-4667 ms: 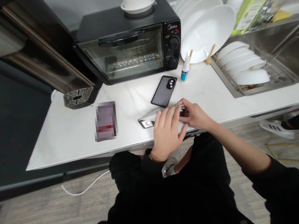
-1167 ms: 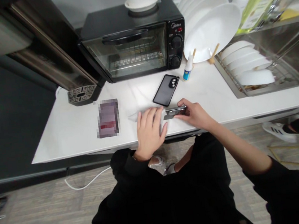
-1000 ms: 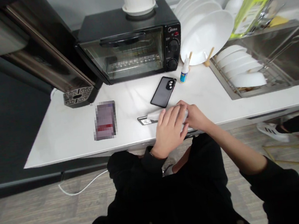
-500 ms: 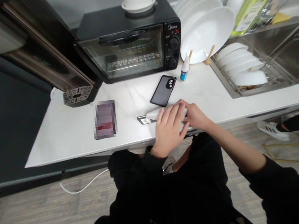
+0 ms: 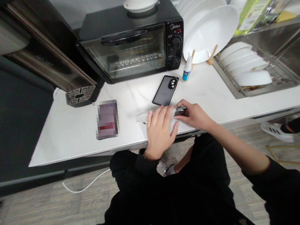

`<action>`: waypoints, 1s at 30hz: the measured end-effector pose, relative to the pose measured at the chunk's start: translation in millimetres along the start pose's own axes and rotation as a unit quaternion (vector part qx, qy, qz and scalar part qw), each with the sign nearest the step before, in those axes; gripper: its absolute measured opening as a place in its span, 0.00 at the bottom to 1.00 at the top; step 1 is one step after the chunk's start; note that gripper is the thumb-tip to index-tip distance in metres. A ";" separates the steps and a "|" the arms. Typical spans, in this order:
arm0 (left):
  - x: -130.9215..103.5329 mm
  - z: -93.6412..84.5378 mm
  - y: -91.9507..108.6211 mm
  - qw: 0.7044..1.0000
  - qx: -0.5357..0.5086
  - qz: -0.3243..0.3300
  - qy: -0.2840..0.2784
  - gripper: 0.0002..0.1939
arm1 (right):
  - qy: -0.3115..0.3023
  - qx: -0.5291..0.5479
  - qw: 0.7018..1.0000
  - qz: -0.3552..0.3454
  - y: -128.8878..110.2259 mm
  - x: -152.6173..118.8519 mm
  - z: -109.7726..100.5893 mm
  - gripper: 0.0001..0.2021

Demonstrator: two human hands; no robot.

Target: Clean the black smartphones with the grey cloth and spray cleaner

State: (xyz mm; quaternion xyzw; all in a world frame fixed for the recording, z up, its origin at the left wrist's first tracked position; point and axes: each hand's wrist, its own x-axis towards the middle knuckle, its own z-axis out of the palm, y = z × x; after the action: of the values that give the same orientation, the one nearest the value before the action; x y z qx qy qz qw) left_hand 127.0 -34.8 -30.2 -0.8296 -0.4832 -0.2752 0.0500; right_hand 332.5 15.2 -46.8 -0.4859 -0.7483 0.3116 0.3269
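Observation:
My left hand [image 5: 161, 131] lies flat with its fingers stretched over a whitish cloth or tissue [image 5: 143, 117], pressing it on a phone near the counter's front edge. My right hand [image 5: 194, 115] grips the right end of that phone [image 5: 180, 111] between thumb and fingers. Most of the phone is hidden under the cloth and my left hand. Just behind my hands lies a dark-rimmed phone case [image 5: 165, 89] with camera holes. A small white spray bottle [image 5: 187, 72] with a blue label stands right of the case.
A blurred-out phone-like item [image 5: 107, 119] lies on the white counter [image 5: 68, 137] at the left. Behind are a black toaster oven [image 5: 131, 52] and a drink machine [image 5: 81, 95]. White plates [image 5: 211, 32] stand at the right, beside a sink rack of bowls [image 5: 245, 62].
My left hand and the cloth have slid left along the phone, so its right end now shows in my right hand. The view has shifted slightly.

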 end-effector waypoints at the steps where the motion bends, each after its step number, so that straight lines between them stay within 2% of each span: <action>1: 5.8 5.2 11.8 1.000 -0.005 0.019 -0.009 0.30 | 0.002 -0.002 1.000 -0.009 -0.3 0.0 -1.1 0.14; 3: 14.3 11.4 26.8 0.999 -0.009 0.044 -0.023 0.31 | 0.005 -0.004 1.000 -0.026 -1.2 -0.1 -2.8 0.16; 5: 14.7 10.2 23.9 0.998 -0.004 0.049 -0.028 0.31 | 0.006 -0.005 1.000 -0.024 -1.9 -0.2 -3.1 0.15; 7: 6.2 2.6 4.4 0.999 0.008 0.030 -0.022 0.29 | 0.002 -0.002 1.000 -0.006 -2.2 -0.3 -1.9 0.14; 10: -12.4 -12.0 -31.9 0.999 0.029 -0.026 0.013 0.27 | -0.001 0.010 1.000 0.009 -2.4 -0.3 0.6 0.17; 12: -19.1 -16.3 -41.7 0.997 0.039 -0.050 0.035 0.25 | 0.000 0.009 1.000 0.011 -2.5 -0.1 1.4 0.18; 14: -16.7 -12.6 -32.7 0.998 0.034 -0.049 0.036 0.26 | 0.000 0.005 1.000 0.011 -3.0 0.2 1.2 0.17; 19: 10.7 11.0 24.9 0.999 -0.001 0.031 -0.022 0.31 | 0.001 0.002 1.000 -0.020 -4.6 0.5 -2.3 0.14; 21: 14.9 12.9 30.6 0.998 0.001 0.045 -0.033 0.31 | 0.007 0.001 1.000 -0.028 -4.7 0.3 -3.0 0.14; 23: 10.1 7.7 17.9 0.999 0.009 0.037 -0.030 0.31 | 0.006 -0.003 1.000 -0.015 -4.4 0.0 -2.4 0.13; 27: -12.1 -13.0 -29.7 0.999 0.041 -0.030 0.004 0.28 | 0.002 0.006 1.000 0.006 -2.9 -0.3 0.7 0.16; 29: -17.3 -18.6 -39.8 0.997 0.050 -0.051 0.015 0.27 | 0.004 0.009 1.000 0.010 -2.1 -0.4 1.8 0.17; 30: -16.7 -18.2 -38.0 0.997 0.048 -0.053 0.015 0.27 | 0.004 0.009 1.000 0.013 -1.9 -0.4 1.9 0.18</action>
State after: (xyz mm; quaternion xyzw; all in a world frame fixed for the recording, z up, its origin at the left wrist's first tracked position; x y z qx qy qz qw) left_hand 81.7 -34.0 -30.2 -0.7954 -0.5385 -0.2657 0.0826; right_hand 330.1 13.9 -46.5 -0.4940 -0.7377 0.3203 0.3305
